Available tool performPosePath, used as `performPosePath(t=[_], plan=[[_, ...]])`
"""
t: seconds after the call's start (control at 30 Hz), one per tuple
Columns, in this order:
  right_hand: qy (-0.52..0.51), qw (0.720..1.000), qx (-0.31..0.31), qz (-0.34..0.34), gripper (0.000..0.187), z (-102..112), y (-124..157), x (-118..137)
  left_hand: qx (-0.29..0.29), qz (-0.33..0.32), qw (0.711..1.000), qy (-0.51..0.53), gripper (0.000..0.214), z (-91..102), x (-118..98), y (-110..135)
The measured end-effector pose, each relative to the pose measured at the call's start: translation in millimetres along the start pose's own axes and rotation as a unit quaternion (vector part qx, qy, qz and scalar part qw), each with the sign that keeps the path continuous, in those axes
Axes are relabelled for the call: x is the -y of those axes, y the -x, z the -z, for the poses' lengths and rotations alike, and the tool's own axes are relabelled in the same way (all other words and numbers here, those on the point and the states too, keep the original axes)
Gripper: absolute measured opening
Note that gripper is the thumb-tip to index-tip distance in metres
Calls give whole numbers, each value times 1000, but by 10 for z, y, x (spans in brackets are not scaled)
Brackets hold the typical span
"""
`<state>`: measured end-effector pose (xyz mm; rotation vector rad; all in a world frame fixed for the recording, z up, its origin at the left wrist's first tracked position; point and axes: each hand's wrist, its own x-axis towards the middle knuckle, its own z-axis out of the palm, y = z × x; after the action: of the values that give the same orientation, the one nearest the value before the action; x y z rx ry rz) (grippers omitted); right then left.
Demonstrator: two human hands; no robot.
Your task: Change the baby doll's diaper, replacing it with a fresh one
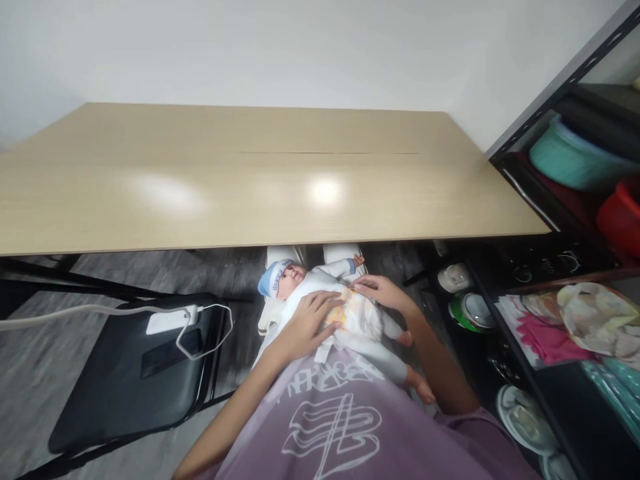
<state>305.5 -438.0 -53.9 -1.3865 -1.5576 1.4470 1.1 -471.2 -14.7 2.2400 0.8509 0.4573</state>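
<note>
A baby doll (320,287) in a white suit and a blue-and-white cap lies on my lap, below the front edge of the table, head to the left. A white diaper with a yellow print (357,313) sits around its middle. My left hand (307,323) lies flat on the doll's belly, fingers stretched over the diaper's left side. My right hand (381,291) rests on the diaper's upper right edge with the fingers extended and close together. The doll's bare feet point to the lower right.
A long light wooden table (240,180) fills the upper view. To the left stands a black chair (130,373) with a phone, a white charger and a cable on it. Dark metal shelving (560,220) on the right holds bowls, plates and cloths.
</note>
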Motion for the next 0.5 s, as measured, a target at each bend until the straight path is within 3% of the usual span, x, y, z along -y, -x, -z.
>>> performPosePath(t=[0.3,0.5], plan=[[4,999,-45,3,46,-62,-138,-88,-6,-4,1000,-3,45,9,4,-1],[39,991,-119,38,36,-5,-186,-146,-12,-6,1000,-3,48,-12,17,-6]])
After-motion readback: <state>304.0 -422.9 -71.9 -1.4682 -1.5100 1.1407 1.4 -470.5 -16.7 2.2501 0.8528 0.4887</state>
